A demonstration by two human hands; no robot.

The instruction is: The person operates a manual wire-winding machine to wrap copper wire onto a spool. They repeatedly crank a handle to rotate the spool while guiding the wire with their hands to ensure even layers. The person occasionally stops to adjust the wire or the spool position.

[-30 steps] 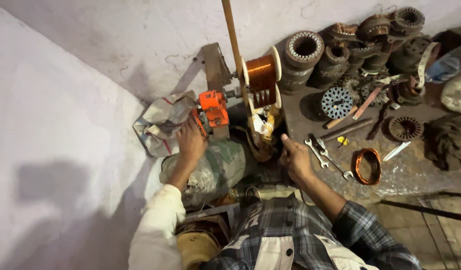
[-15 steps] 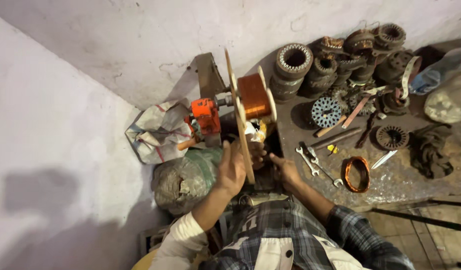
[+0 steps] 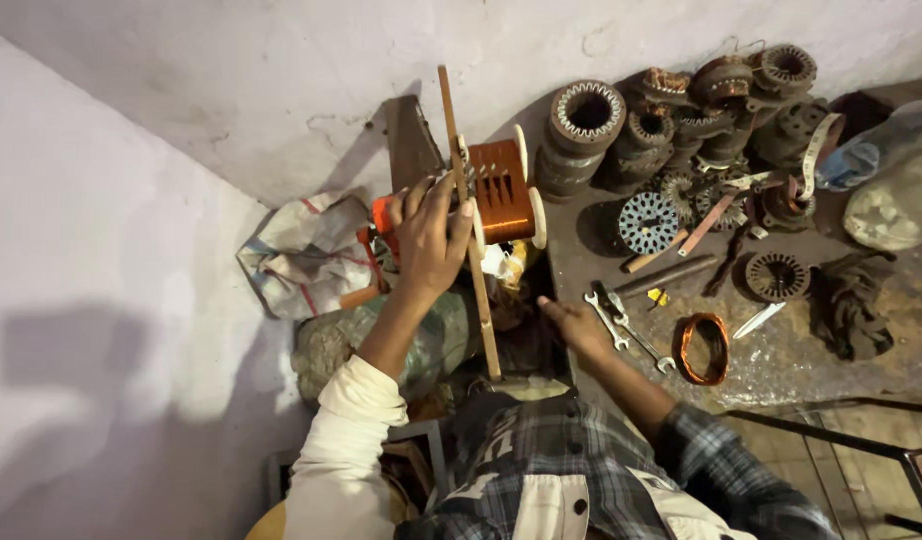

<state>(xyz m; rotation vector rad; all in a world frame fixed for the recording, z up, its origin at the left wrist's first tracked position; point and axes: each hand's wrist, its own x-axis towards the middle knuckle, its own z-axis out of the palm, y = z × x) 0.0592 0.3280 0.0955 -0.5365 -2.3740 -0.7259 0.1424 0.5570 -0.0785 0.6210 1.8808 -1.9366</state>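
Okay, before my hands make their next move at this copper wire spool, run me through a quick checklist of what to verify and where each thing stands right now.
1. Left hand gripping the wooden stick beside the spool: ok, fingers wrapped on it.
2. Copper wire spool seated on its mount: cannot tell, the mount is hidden.
3. Right hand free: ok, open, low at the bench edge.
4. Wrenches within reach: ok, just right of the right hand.
5. Loose copper coil clear of the hands: ok, lying apart on the bench.
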